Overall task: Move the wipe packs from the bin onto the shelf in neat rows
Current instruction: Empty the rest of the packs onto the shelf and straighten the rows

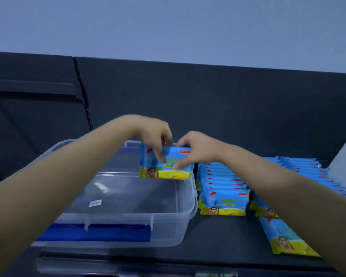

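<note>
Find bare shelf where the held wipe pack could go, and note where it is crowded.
Bare shelf lies before the left row of packs, between the clear bin and the flat-lying pack. Crowded: behind, that row and the right row fill the shelf.

Wipe packs (223, 198) blue, yellow-green below, red marks; bin (128, 222) clear, blue handle (94, 232); shelf (218, 236) black.

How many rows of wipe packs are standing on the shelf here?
2: the first row beside the bin, the second row farther right, partly hidden behind the right arm; more may be hidden.
</note>
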